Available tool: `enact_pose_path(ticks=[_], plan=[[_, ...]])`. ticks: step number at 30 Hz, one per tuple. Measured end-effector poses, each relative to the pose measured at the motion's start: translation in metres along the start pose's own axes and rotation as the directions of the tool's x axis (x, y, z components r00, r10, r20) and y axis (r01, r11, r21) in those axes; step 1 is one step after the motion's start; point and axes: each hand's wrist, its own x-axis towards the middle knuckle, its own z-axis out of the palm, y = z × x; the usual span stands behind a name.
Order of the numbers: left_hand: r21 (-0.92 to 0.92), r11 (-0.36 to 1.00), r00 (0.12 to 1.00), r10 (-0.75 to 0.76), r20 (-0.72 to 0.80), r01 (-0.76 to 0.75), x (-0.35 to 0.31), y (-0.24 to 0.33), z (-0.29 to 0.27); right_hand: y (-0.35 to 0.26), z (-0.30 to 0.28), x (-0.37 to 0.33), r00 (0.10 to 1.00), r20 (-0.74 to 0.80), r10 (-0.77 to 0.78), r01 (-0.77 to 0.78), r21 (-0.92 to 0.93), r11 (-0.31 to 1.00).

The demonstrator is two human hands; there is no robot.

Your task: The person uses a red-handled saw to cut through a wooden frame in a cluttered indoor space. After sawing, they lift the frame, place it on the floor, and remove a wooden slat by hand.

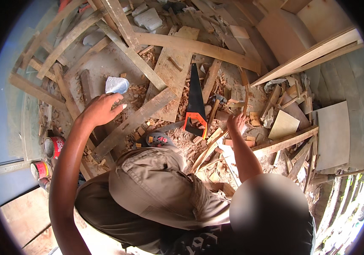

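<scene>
My left hand [102,109] is loose, the thumb standing apart from the bent fingers, and I see it grasping nothing. Its fingertips are just beside a crumpled, white and light blue piece [117,85], which lies on the dusty floor; whether they touch it, I cannot tell.

My right hand [236,123] is at the near end of a thin, curved strip of brown wood [246,91], and this strip reaches away from me. How firmly the fingers close on it – or if they only touch it – I cannot tell.

Between my two hands lies a handsaw with black blade and orange-black handle [196,102], its handle turned toward me. To the left of the saw is a wide, light brown wooden board [165,100], and nearer to my left hand a worn, grey-brown plank [133,123] lies aslant.

Close to my knees, in khaki cloth trousers [152,182], is a grey shoe with red spots [158,138]. Farther out, a red, round can [55,147] is at the left – and at the right, a pale, flat, four-cornered panel [334,138] leans.
</scene>
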Motion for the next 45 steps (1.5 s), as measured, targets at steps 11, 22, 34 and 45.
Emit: enact_pose_path(ticks=[11, 22, 34, 45], plan=[[-0.012, 0.995, 0.947, -0.095, -0.308, 0.096, 0.037, -0.038, 0.200, -0.028, 0.041, 0.102, 0.995, 0.084, 0.052, -0.062, 0.119, 0.991], [0.171, 0.856, 0.855, -0.430, -0.291, 0.488, 0.048, -0.052, 0.241, -0.133, 0.026, -0.043, 0.777, -0.161, -0.608, 0.595, 0.501, 0.628], [0.159, 0.871, 0.855, -0.394, -0.337, 0.465, 0.049, -0.043, 0.236, -0.193, 0.063, -0.112, 0.811, 0.164, -0.562, 0.408, 0.529, 0.744], [0.106, 0.898, 0.857, -0.366, -0.362, 0.428, 0.044, -0.048, 0.231, -0.211, 0.051, -0.110, 0.800, 0.144, -0.583, 0.489, 0.406, 0.772]])
